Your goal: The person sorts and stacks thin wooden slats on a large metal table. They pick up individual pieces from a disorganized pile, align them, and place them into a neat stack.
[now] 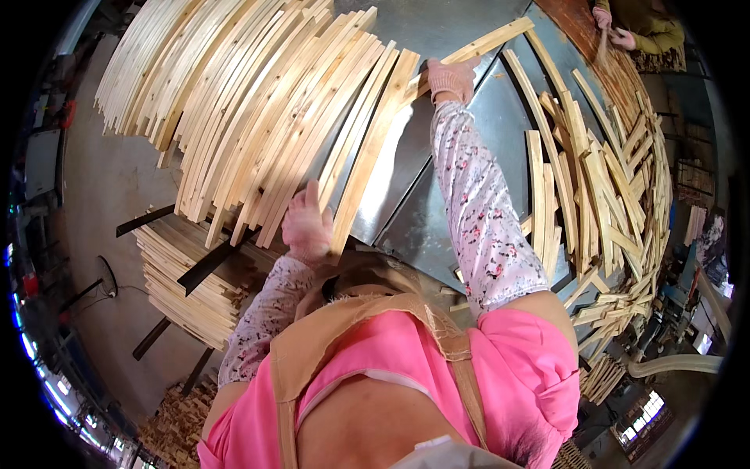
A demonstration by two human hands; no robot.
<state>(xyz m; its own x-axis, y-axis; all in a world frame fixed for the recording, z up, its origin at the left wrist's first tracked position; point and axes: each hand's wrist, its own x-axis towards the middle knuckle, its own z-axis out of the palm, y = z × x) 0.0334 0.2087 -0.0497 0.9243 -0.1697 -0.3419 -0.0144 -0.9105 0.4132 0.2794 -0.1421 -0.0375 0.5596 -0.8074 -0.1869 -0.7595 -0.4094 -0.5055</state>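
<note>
So we've got a crosswise slat [496, 37] at the far middle of the metal table [500, 105], lying at an angle under our right hand [453, 80]. That hand's fingers look curled over it, but the undersides are hidden, so we can't tell if they're really gripping. Our left hand [307, 225] is by the near end of a lengthwise slat [375, 144], one finger pointing away from us; can't tell if the rest are clasping anything.

These are thin wooden strips, so we'd guess each one is light and pretty stiff, maybe with a little whip along its length. Sawn faces should give decent friction, though bare metal might let them slide. Not fragile, but mind splinters on the edges. We'd pinch across the narrow width, one hand toward each end, since a single end hold probably lets the other droop or swing.
</note>
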